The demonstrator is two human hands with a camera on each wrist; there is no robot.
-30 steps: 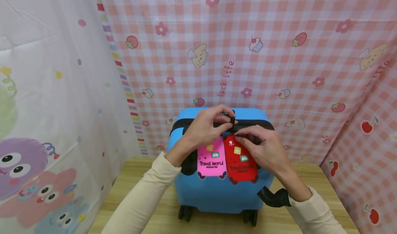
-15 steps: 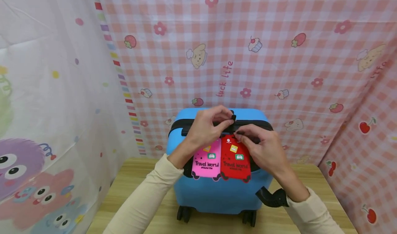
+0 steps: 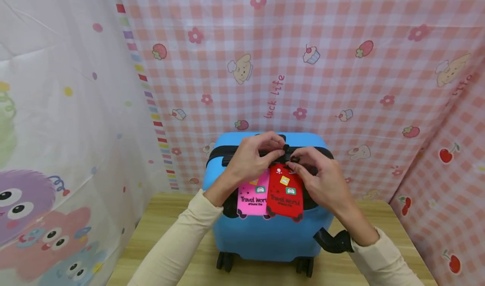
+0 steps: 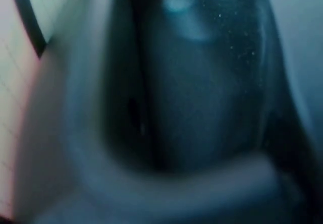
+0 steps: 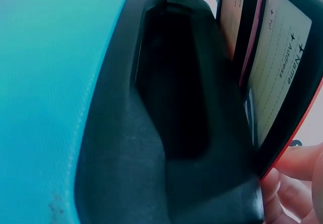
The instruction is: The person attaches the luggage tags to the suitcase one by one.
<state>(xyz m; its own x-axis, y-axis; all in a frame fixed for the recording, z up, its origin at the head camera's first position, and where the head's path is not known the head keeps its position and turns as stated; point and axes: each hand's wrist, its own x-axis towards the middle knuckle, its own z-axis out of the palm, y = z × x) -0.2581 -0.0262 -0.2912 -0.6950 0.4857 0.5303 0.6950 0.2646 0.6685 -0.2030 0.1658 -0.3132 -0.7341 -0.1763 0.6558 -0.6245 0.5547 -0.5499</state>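
A pink luggage tag and a red luggage tag, both printed "Travel World", hang at the front of a blue suitcase. The red one overlaps the pink one's right edge. Above them my left hand pinches a short black strap between thumb and fingertips. My right hand pinches the black strap at the top of the red tag. In the right wrist view, that hand's fingers lie along the red tag's edge, and its name-and-address card shows. The left wrist view is blurred and dark.
The suitcase stands upright on black wheels on a wood-grain surface. Close behind it hangs a pink checked cloth; a white printed cloth is on the left. A black band sticks out from the right wrist.
The red tag has shifted left and now overlaps the pink tag, where the two hung side by side. The right index finger has lifted slightly; the left hand has barely moved.
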